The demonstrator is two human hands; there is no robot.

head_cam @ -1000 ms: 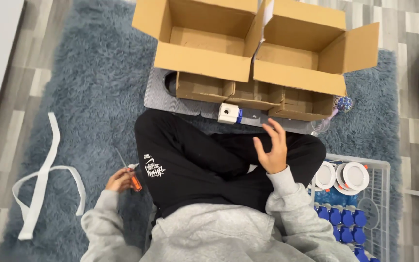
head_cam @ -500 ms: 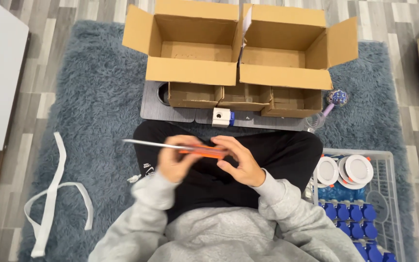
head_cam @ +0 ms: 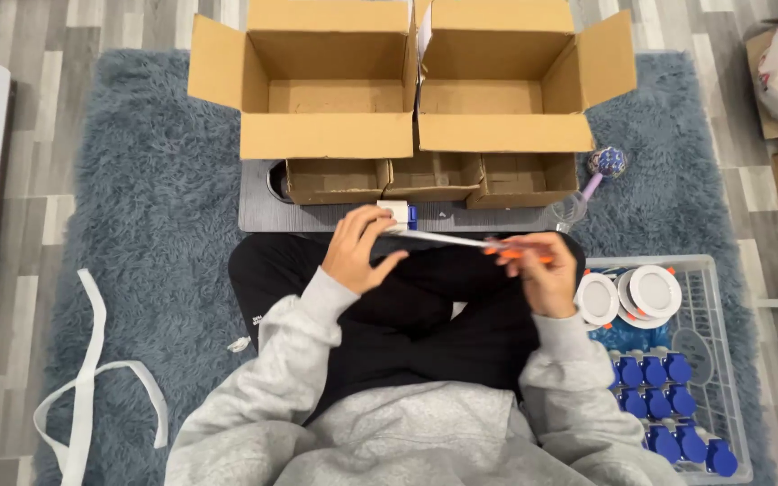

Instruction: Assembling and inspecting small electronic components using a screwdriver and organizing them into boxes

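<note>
The person sits cross-legged on a shaggy blue-grey rug (head_cam: pixel 146 216), grey sweatshirt sleeves reaching forward over black trousers. Between the two hands runs a long thin tool (head_cam: pixel 461 241) with a silvery blade and an orange handle, held level above the lap, just in front of the low grey surface (head_cam: pixel 258 211).

The right hand (head_cam: pixel 544 270) wraps around the orange handle end, fingers curled and pressed together on it, only slivers of orange showing past the knuckles. The left hand (head_cam: pixel 357 250) is at the bare metal end: its fingers are loosely bent, with the fingertips meeting the blade near its tip; whether they truly pinch it or only rest against it I cannot tell.

Just beyond the left hand, a small white and blue box (head_cam: pixel 398 214) sits on the grey surface. Behind it stand three small open cardboard boxes (head_cam: pixel 431 177) in a row, and behind those two large open cardboard boxes (head_cam: pixel 411 81) side by side, flaps spread.

To the person's right, a white wire basket (head_cam: pixel 718 360) lies on the rug, holding round white lids (head_cam: pixel 655 290) and rows of blue caps (head_cam: pixel 655 371). A clear stemmed glass with a patterned blue ball (head_cam: pixel 592 184) lies near the surface's right end. A white strap (head_cam: pixel 92 378) loops on the rug to the left.
</note>
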